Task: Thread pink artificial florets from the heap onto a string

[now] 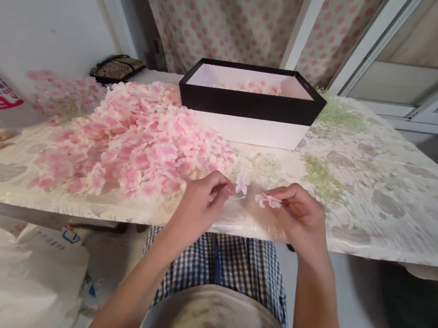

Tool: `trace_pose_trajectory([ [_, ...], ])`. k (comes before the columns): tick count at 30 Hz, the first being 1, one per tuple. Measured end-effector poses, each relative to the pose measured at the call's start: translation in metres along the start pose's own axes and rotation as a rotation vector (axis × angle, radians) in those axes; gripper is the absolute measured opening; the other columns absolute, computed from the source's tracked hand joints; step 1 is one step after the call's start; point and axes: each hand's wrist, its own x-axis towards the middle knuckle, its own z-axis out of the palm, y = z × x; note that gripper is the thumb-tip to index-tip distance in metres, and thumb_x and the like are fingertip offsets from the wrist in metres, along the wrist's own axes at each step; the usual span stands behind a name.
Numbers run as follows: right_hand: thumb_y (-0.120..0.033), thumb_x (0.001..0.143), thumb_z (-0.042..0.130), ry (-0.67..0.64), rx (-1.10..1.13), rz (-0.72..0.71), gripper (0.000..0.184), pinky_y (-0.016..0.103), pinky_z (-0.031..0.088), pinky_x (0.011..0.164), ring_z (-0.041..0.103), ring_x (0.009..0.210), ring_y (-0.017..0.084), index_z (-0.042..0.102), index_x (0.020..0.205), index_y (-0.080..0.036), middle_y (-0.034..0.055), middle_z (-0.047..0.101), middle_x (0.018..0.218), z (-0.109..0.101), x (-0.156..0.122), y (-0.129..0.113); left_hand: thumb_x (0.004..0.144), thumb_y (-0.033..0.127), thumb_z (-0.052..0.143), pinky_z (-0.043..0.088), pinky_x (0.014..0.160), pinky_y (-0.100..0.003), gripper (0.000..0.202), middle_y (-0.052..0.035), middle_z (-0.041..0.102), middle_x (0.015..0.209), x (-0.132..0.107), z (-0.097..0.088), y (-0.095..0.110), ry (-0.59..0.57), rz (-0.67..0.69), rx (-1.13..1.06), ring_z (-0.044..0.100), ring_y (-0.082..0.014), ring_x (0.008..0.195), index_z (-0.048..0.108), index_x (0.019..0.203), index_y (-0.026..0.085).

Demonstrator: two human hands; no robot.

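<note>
My left hand (207, 201) is closed in a pinch above the table's front edge. Right at its fingertips is a small pale pink artificial flower (242, 182), and a thin white stem (238, 197) shows just below it. A short gap to the right, my right hand (300, 215) pinches another pale pink artificial flower (268, 200) between thumb and fingers. Left of my hands spreads a large heap of pink artificial flowers (139, 140). Behind them stands an open box (245, 128), white with a black rim, with pink flowers inside.
Green artificial sprigs (325, 178) lie right of the box, on the patterned tablecloth (394, 214). A dark patterned pouch (118, 67) sits at the back left. White plastic bags (11, 269) are below the table at left. A dotted curtain (226, 15) hangs behind.
</note>
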Motion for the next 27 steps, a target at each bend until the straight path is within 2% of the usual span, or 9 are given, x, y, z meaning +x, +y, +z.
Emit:
trace_pose_trajectory([
  [1, -0.021, 0.079, 0.072, -0.04, 0.031, 0.018, 0.008, 0.026, 0.054, 0.072, 0.068, 0.078, 0.014, 0.064, 0.078, -0.021, 0.0005, 0.072, 0.083, -0.0007, 0.0006, -0.0021, 0.087, 0.011, 0.053, 0.046, 0.06, -0.021, 0.008, 0.0004, 0.067, 0.076, -0.0001, -0.0001, -0.0003, -0.019, 0.004, -0.071, 0.062, -0.0119, 0.068, 0.058, 0.089, 0.017],
  [4, -0.02, 0.081, 0.071, -0.124, 0.115, 0.071, 0.006, 0.025, 0.054, 0.075, 0.07, 0.082, 0.014, 0.065, 0.08, -0.022, 0.001, 0.074, 0.086, -0.0029, 0.0026, -0.0051, 0.081, 0.004, 0.057, 0.048, 0.063, -0.019, 0.032, 0.0013, 0.07, 0.081, 0.0015, 0.002, -0.0016, -0.088, 0.021, -0.169, 0.065, -0.011, 0.071, 0.058, 0.109, 0.018],
  [5, -0.02, 0.081, 0.071, -0.142, 0.14, 0.08, 0.006, 0.024, 0.054, 0.075, 0.07, 0.083, 0.014, 0.065, 0.08, -0.022, 0.0008, 0.074, 0.087, -0.0037, 0.0031, -0.0049, 0.082, 0.005, 0.058, 0.049, 0.064, -0.02, 0.033, 0.0009, 0.071, 0.081, 0.0024, 0.0033, -0.0022, -0.12, 0.026, -0.179, 0.065, -0.0112, 0.072, 0.059, 0.112, 0.018],
  [8, -0.019, 0.081, 0.071, -0.188, 0.193, 0.088, 0.008, 0.021, 0.054, 0.074, 0.07, 0.083, 0.012, 0.064, 0.081, -0.023, -0.001, 0.074, 0.089, -0.006, 0.0041, -0.0029, 0.088, 0.019, 0.061, 0.05, 0.063, -0.021, 0.016, -0.0005, 0.073, 0.081, 0.0041, 0.007, -0.0043, -0.207, 0.041, -0.179, 0.065, -0.0118, 0.07, 0.068, 0.102, 0.019],
  [10, -0.018, 0.081, 0.072, -0.22, 0.205, 0.089, 0.009, 0.019, 0.054, 0.073, 0.07, 0.082, 0.011, 0.064, 0.081, -0.023, -0.0017, 0.074, 0.088, -0.007, 0.0042, -0.0024, 0.089, 0.023, 0.062, 0.049, 0.063, -0.021, 0.011, -0.0002, 0.074, 0.083, 0.004, 0.0086, -0.0057, -0.217, 0.067, -0.152, 0.065, -0.0116, 0.07, 0.071, 0.096, 0.02],
  [17, -0.018, 0.08, 0.073, -0.237, 0.212, 0.094, 0.009, 0.021, 0.055, 0.075, 0.071, 0.084, 0.012, 0.065, 0.08, -0.023, -0.0003, 0.074, 0.087, -0.0079, 0.0032, -0.0055, 0.091, 0.019, 0.061, 0.048, 0.062, -0.02, 0.007, -0.0005, 0.07, 0.084, -0.0009, 0.0079, -0.0085, -0.112, 0.216, -0.087, 0.062, -0.0099, 0.071, 0.068, 0.092, 0.019],
  [21, -0.017, 0.08, 0.072, -0.208, 0.228, 0.072, 0.01, 0.023, 0.055, 0.074, 0.07, 0.083, 0.013, 0.064, 0.08, -0.023, 0.0, 0.073, 0.087, -0.0087, 0.0028, -0.0021, 0.091, 0.016, 0.059, 0.046, 0.063, -0.022, 0.006, -0.0002, 0.064, 0.08, -0.0008, 0.0068, -0.0079, -0.137, 0.287, -0.026, 0.059, -0.0104, 0.07, 0.064, 0.089, 0.018],
  [27, -0.016, 0.078, 0.074, -0.23, 0.192, 0.088, 0.01, 0.022, 0.055, 0.074, 0.07, 0.082, 0.012, 0.066, 0.08, -0.022, -0.0011, 0.073, 0.088, -0.0095, 0.004, 0.0012, 0.091, 0.01, 0.053, 0.047, 0.073, -0.027, 0.009, -0.0014, 0.058, 0.084, -0.0021, 0.0078, -0.0075, -0.198, 0.329, 0.071, 0.057, -0.0149, 0.081, 0.057, 0.091, 0.018],
])
